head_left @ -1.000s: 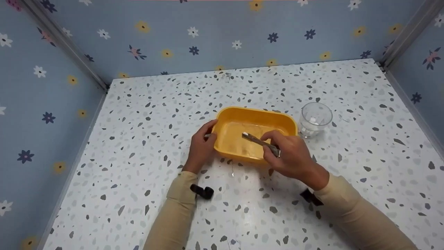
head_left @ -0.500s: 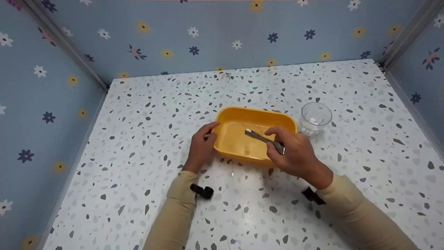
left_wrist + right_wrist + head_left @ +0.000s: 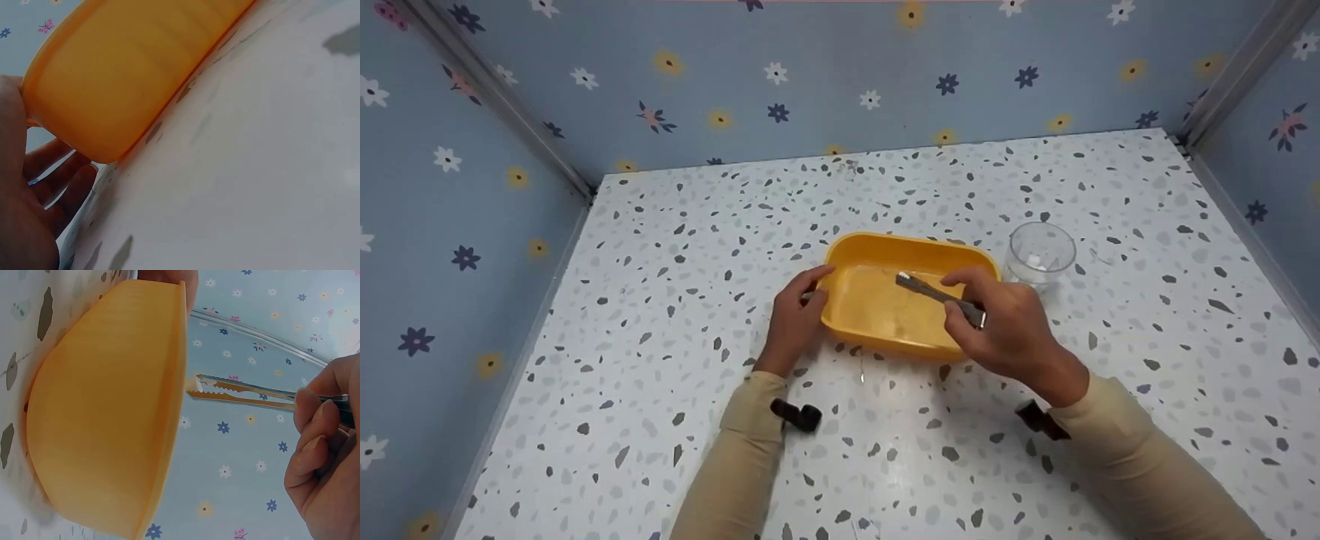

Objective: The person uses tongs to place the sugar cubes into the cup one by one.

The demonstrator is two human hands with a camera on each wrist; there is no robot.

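Observation:
My right hand (image 3: 1012, 330) grips metal tweezers (image 3: 937, 291) with serrated tips, over the yellow plastic tub (image 3: 840, 327). Between the tips sits a small white piece (image 3: 195, 385), clearest in the right wrist view, close to the tub's rim. My left hand (image 3: 795, 319) holds the tub's left end, with the thumb at the rim and other fingers along the outside, as the left wrist view (image 3: 34, 191) shows. To the right of the tub stands a clear glass (image 3: 1042, 251) with small white pieces (image 3: 1036, 262) in it.
The speckled white tabletop (image 3: 682, 247) runs back to a blue flowered panel (image 3: 825, 45). Similar panels rise at the left and right sides. Black straps with small cameras (image 3: 796, 415) sit at both wrists.
My right hand has shifted a little to the right and slightly farther back, carrying the tweezers and white piece. The left hand, tub and glass stay almost where they were.

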